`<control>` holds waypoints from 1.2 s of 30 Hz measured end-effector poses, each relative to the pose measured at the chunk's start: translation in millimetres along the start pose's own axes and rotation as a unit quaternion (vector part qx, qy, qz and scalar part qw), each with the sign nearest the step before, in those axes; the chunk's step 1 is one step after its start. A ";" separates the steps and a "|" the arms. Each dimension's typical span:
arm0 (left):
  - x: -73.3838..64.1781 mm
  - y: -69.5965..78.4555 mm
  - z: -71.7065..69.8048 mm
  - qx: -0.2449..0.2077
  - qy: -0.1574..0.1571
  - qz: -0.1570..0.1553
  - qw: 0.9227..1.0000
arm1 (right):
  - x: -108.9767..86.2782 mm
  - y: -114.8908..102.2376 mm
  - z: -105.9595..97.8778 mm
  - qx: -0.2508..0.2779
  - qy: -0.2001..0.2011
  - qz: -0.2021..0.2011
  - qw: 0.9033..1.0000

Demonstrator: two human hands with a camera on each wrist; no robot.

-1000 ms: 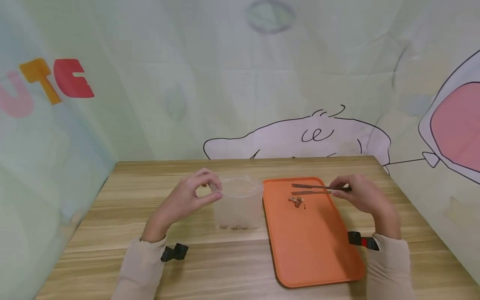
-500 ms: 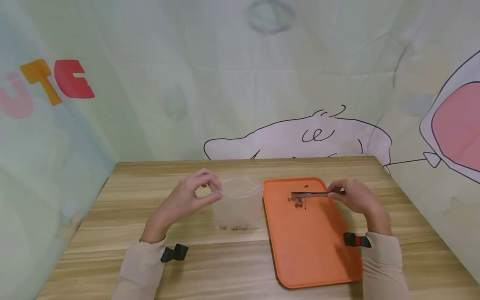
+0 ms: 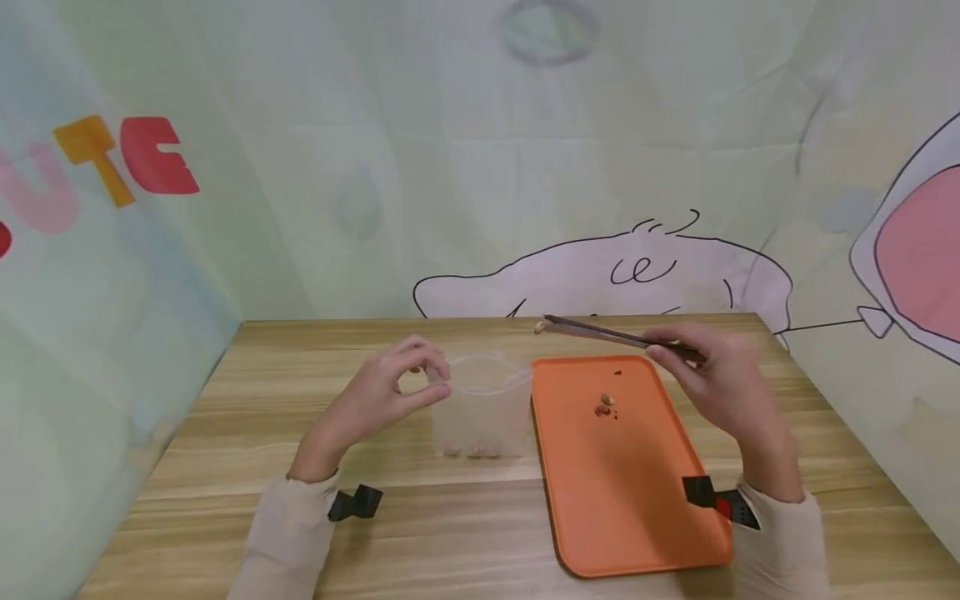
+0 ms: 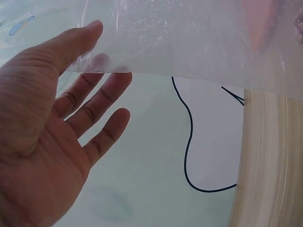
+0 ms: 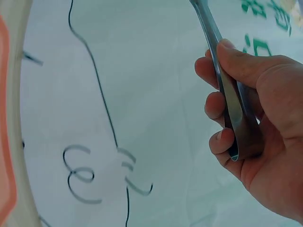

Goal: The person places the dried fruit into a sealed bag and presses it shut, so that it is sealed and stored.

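My left hand [image 3: 390, 392] pinches the rim of a clear plastic bag [image 3: 483, 408] standing on the wooden table [image 3: 315, 467]; the left wrist view shows thumb and forefinger on the bag's edge [image 4: 142, 42]. My right hand [image 3: 712, 383] grips metal tongs [image 3: 607, 335], raised above the far end of the orange tray [image 3: 637, 500]. The tongs' tips hold a small nut [image 3: 538, 327] just right of the bag's mouth. The right wrist view shows the fingers wrapped round the tongs [image 5: 232, 109]. A few nuts [image 3: 606, 406] lie on the tray.
Several small pieces sit in the bottom of the bag. A painted cloth backdrop [image 3: 525, 167] closes in the table at the back and sides. Black wrist-camera mounts [image 3: 356, 503] sit on both sleeves.
The tongs closed on a nut on the tray, then my right hand lifted them up and leftward toward the bag. My left hand stayed on the bag's rim.
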State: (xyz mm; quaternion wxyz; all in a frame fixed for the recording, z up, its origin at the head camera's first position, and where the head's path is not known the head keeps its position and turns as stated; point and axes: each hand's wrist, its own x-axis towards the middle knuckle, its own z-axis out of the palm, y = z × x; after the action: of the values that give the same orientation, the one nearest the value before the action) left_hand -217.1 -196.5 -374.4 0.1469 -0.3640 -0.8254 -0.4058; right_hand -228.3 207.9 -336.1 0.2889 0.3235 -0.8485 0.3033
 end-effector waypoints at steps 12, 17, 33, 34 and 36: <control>2.3 0.0 4.1 0.000 0.002 0.011 1.000 | 3.3 -19.9 13.0 -0.006 -0.015 -0.025 1.000; 1.0 1.9 1.3 0.002 -0.001 -0.003 1.000 | -2.0 -0.9 2.8 -0.036 -0.032 0.021 0.999; 0.6 2.5 -1.0 -0.007 -0.004 -0.009 1.000 | -34.0 73.2 -18.7 -0.069 -0.215 0.176 0.958; 0.6 2.4 -1.0 -0.008 -0.004 -0.009 1.000 | -36.2 77.6 -17.4 -0.070 -0.225 0.180 0.955; 0.7 2.1 -0.7 -0.009 -0.004 -0.010 1.000 | -39.8 84.9 -14.5 -0.067 -0.246 0.186 0.949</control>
State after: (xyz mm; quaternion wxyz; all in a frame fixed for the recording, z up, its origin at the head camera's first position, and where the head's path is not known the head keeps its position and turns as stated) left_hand -216.1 -195.8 -372.4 0.1364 -0.3589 -0.8259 -0.4129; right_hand -260.7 284.5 -381.9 0.0304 0.2046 -0.9567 0.2046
